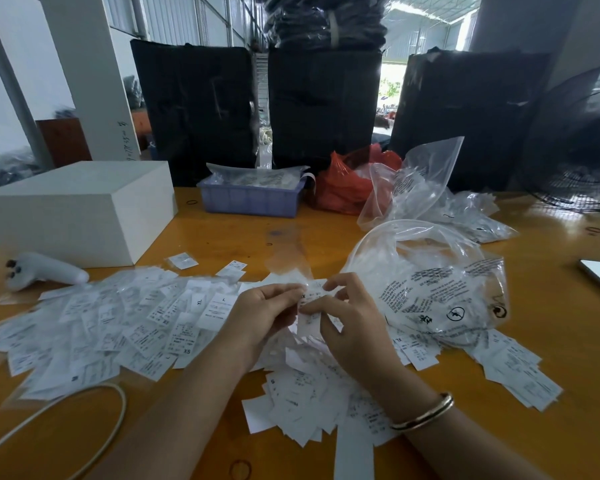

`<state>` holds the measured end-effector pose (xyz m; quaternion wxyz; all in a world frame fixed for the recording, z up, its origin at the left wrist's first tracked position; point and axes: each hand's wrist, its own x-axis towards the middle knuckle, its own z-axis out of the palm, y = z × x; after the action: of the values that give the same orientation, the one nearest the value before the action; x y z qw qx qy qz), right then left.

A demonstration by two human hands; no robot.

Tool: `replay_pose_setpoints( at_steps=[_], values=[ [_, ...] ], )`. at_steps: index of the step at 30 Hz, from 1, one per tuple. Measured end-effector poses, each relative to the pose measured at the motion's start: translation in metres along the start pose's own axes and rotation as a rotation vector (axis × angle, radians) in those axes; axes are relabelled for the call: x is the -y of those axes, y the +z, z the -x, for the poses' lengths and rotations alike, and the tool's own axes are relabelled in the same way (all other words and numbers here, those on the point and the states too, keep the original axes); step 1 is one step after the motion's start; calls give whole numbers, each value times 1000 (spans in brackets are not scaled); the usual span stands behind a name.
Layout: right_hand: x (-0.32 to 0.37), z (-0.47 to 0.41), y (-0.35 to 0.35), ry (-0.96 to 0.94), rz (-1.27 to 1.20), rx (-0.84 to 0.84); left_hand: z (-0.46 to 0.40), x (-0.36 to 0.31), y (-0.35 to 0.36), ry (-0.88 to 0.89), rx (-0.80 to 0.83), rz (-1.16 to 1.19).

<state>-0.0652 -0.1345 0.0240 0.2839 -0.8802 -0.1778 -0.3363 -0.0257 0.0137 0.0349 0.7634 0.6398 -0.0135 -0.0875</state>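
Over the middle of the orange table, both hands hold the same small white size label. My left hand pinches its left edge, fingers curled. My right hand pinches it from the right, with a gold bangle on that wrist. Several white printed size labels lie spread in a wide pile under and around the hands, some marked XL, L, XS. A clear printed plastic bag stands open just right of my right hand.
A white box sits at the back left, with a white handheld controller in front of it. A blue tray, a red bag and clear bags stand behind. Black bundles line the far edge. A white cable curves near left.
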Motion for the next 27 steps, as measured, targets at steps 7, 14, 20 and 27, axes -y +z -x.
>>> replay_pose_setpoints(
  at_steps=[7, 14, 20, 27],
  values=[
    [3, -3, -2, 490, -681, 119, -2, 3, 2, 40, -102, 65],
    [-14, -8, -5, 558, -647, 18, 2, 2, 4, 16, -49, 85],
    [-12, -7, -9, 507, -649, 76, 2, 0, 2, 13, -63, 61],
    [0, -5, -4, 244, -394, 134, 4, 2, 8, -6, -25, -30]
  ],
)
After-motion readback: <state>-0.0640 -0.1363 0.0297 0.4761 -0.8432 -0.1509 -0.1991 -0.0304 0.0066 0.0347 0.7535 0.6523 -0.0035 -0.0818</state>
